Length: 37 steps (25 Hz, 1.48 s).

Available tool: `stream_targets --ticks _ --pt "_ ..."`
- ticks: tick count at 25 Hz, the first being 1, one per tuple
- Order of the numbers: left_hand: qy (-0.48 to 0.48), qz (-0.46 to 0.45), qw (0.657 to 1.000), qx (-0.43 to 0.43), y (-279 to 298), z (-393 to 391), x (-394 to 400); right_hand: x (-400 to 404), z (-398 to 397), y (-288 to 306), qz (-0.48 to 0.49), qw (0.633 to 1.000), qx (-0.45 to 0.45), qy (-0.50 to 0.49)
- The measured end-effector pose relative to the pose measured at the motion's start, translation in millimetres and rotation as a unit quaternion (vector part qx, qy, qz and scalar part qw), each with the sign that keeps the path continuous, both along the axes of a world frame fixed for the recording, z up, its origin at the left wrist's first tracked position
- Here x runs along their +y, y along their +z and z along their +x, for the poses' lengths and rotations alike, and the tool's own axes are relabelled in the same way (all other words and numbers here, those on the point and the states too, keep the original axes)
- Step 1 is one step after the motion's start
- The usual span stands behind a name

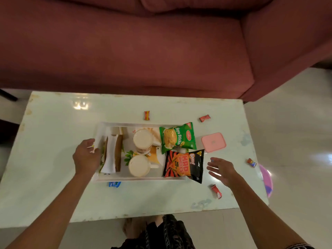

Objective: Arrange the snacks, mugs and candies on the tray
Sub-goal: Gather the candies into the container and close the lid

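Two cream mugs [142, 155], a green soya-sticks packet [177, 137] and a black-and-red chips packet [184, 165] already sit on the white rectangular tray [129, 178], whose left rim the left hand [86, 156] grips. Several wrapped candies remain on the pale table [53, 141]; the red one [216, 191] lies just beside the right hand [221, 170], which hovers with fingers spread, holding nothing, and is likely nearest for it

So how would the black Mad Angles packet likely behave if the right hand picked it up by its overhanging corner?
The black packet looks puffed and crinkly, so it is probably light and floppy, and would sag from a corner hold. Its glossy film may slip in the right hand, which is open beside it. It overhangs the tray's rim, so a push could slide it off.
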<state>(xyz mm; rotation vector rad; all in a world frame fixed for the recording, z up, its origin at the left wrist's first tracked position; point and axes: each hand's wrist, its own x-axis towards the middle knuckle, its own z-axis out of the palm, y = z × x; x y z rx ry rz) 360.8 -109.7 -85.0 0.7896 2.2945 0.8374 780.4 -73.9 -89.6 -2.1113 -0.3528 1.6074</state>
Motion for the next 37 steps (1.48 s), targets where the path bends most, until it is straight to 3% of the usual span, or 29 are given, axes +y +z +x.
stream_targets --ticks 8,13,18,25,28,31,34,37 --pt "-0.109 0.085 0.986 -0.094 44 137 -11 -6 6 23 0.061 0.989 -0.101 0.087" --pt "-0.159 0.024 0.968 -0.193 27 242 -51 17 24 7 0.08 0.945 -0.192 0.252" --pt "-0.129 -0.051 0.953 -0.268 -6 348 -76 53 33 -28 0.122 0.916 -0.215 0.315" --pt "-0.062 -0.058 0.944 -0.32 -42 399 -54 66 23 -72 0.14 0.793 -0.354 0.475" --pt "-0.01 -0.069 0.933 -0.352 -50 395 -46 60 36 -72 0.182 0.772 -0.375 0.479" --pt "0.077 -0.074 0.896 -0.432 -52 393 -38 41 55 -67 0.231 0.802 -0.327 0.443" --pt "0.184 -0.08 0.808 -0.553 -54 395 -18 16 68 -51 0.241 0.882 -0.198 0.352" --pt "0.201 -0.051 0.743 -0.636 -59 400 -5 -11 70 -36 0.256 0.898 -0.121 0.336"
